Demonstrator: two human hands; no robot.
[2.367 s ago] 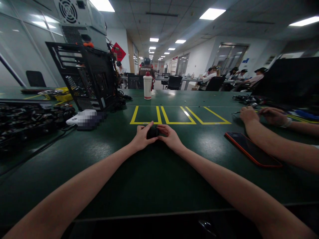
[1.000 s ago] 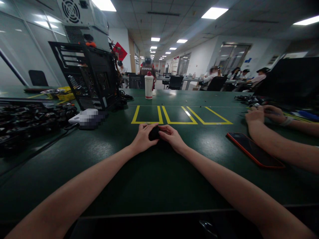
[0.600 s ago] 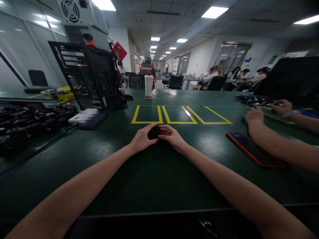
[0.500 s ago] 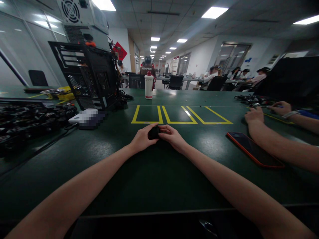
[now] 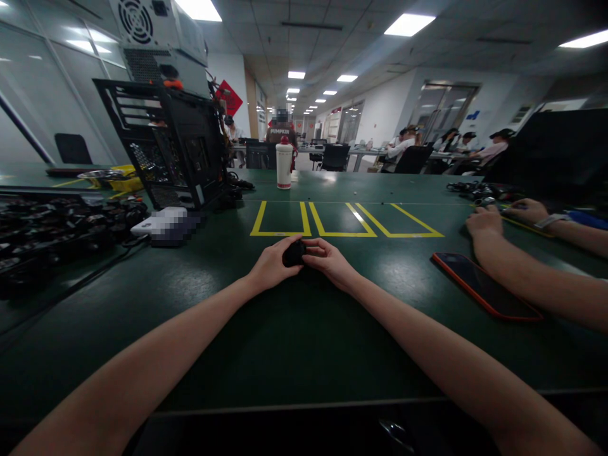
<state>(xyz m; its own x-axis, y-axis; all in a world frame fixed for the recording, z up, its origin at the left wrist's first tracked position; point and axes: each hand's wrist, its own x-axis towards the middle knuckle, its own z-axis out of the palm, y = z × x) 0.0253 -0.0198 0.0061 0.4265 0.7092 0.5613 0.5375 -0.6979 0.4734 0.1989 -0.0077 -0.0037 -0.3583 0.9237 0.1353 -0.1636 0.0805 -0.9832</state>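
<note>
Head view: left grip [image 5: 272,266] and right grip [image 5: 334,265] clamp a black object [image 5: 294,253] (partly covered, details too dark).

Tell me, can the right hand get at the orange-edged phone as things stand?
Probably yes: nothing visible stands between the right hand and the phone. That hand is at the black object, though, and a co-worker's forearm lies close along the phone's right side.

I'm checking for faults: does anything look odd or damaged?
Possibly the black computer case at left: it stands open, a grey metal unit stacked on top. The black object between left hand and right hand shows no damage, though partly hidden.
</note>
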